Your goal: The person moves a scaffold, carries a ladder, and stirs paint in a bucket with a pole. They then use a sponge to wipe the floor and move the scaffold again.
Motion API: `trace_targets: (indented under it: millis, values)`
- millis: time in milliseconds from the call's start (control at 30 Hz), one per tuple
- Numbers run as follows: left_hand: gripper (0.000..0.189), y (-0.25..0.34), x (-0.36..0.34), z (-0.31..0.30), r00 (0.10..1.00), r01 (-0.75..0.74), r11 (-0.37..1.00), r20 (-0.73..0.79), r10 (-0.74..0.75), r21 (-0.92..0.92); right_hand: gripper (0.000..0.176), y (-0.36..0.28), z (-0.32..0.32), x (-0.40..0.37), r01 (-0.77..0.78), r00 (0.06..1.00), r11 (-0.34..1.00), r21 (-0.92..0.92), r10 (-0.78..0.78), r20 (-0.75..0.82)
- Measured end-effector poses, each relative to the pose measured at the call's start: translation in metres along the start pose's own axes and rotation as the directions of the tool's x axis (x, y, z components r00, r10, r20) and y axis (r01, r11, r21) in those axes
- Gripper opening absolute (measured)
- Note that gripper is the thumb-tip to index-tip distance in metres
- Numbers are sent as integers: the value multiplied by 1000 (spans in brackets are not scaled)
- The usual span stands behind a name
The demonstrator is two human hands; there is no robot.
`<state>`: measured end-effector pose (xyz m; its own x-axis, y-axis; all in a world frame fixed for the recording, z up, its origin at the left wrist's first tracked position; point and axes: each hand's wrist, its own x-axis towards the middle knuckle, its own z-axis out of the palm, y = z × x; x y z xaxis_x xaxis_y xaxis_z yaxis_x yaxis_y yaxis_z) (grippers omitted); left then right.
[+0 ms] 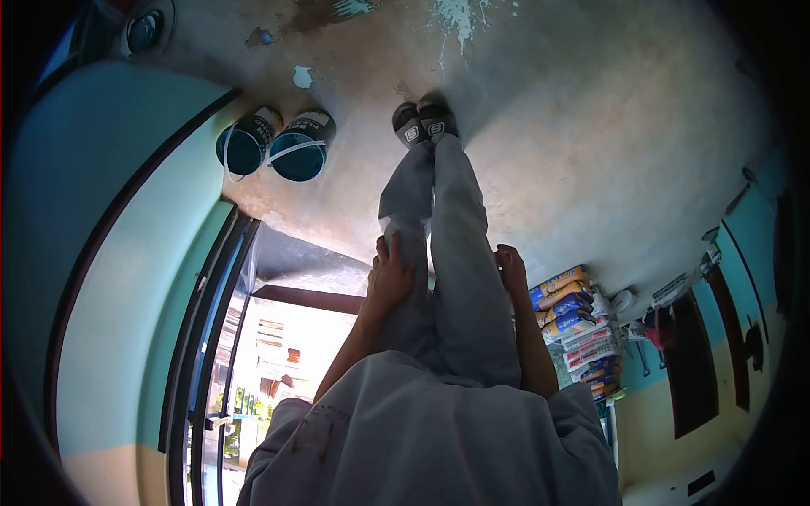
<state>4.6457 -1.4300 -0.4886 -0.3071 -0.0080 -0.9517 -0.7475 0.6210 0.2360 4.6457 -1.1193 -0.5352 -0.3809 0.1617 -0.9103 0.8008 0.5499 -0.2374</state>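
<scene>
Grey trousers (462,287) take my left hand (390,280), fingers spread flat, likely bracing my bend. Beside them my right hand (511,268) rests too; its fingers I cannot tell.

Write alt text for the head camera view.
A person's legs in grey trousers, left hand and right hand resting on them, feet in black slides on a stained concrete floor. Two blue buckets and stacked bags stand nearby.

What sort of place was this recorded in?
Probably a room under renovation or painting: two paint buckets stand on a paint-splattered concrete floor, and printed sacks are stacked by a wall.
</scene>
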Motion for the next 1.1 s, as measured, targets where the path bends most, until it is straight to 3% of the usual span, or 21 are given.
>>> trace_targets:
  millis: [133,233,367,500,600,667,767,833,967,1067,1100]
  values:
    - [77,4,5,-5,999,-4,1000,-33,4,-9,36,16,-1,-4,9,1000,1000,0,-9,-10]
    - [77,8,2,-10,999,-10,1000,-53,10,5,38,15,-6,5,-4,994,996,87,-6,112]
    - [77,9,6,-15,996,-28,1000,-88,27,-8,38,-42,-9,3,-130,990,955,265,112,80]
    - [77,12,8,-13,998,-5,1000,-61,5,-3,37,-48,-12,7,-63,998,967,247,62,13]
    - [77,7,9,-4,999,0,1000,-34,0,16,37,-15,-11,10,-31,1000,980,197,31,4]
    - [77,2,7,4,999,-38,999,-26,38,-10,37,-10,-16,-2,-108,994,970,220,104,28]
    - [77,10,3,23,997,67,997,33,-69,50,38,19,-23,-10,-120,992,966,227,125,-7]
    - [78,-2,6,37,1000,-11,1000,-13,11,-1,39,55,-23,-15,-133,989,946,297,148,-29]
    - [83,-6,7,36,998,-63,993,6,64,-96,39,89,-43,-10,-64,997,965,256,72,-22]
    - [86,-8,10,51,989,-142,982,7,144,-125,39,107,-56,-3,-24,994,999,42,28,-107]
    - [87,-6,10,54,991,-130,984,5,132,-118,38,132,-66,-2,356,912,888,-292,-399,-100]
